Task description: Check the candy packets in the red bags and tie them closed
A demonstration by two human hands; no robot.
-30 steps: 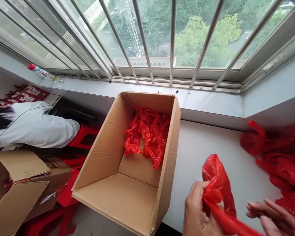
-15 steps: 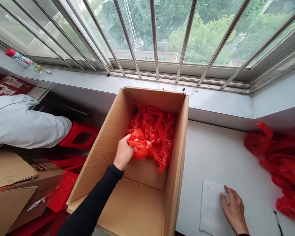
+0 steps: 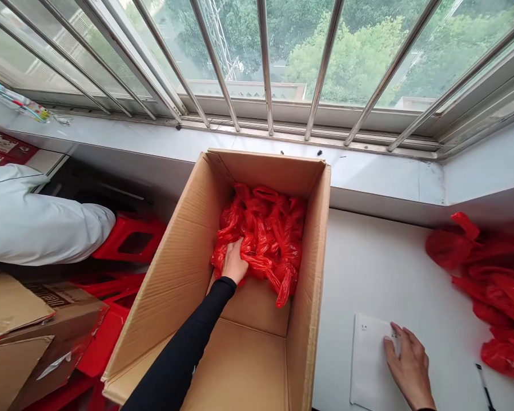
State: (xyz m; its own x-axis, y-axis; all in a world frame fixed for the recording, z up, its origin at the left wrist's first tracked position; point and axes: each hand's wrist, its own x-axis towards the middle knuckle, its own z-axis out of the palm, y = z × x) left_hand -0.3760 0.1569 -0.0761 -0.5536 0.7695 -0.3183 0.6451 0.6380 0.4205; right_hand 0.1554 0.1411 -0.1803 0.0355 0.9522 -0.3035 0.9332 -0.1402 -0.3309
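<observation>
Deep in an open cardboard box, my left hand is closed on a red plastic bag, its fingertips partly hidden in the plastic. Several knotted red plastic bags lie bunched against it toward the box's far end. My right hand rests on the right edge of a white paper pad on the white table, fingers stretched out and holding nothing.
More red plastic bags are heaped at the table's right side, with a pen nearby. A person's pale-clothed leg, red stools and another carton occupy the left. A windowsill runs behind the box.
My left hand has moved right and farther into the box, lowering the red plastic bag down among the others. My right hand stays on the pad. The view has shifted slightly.
</observation>
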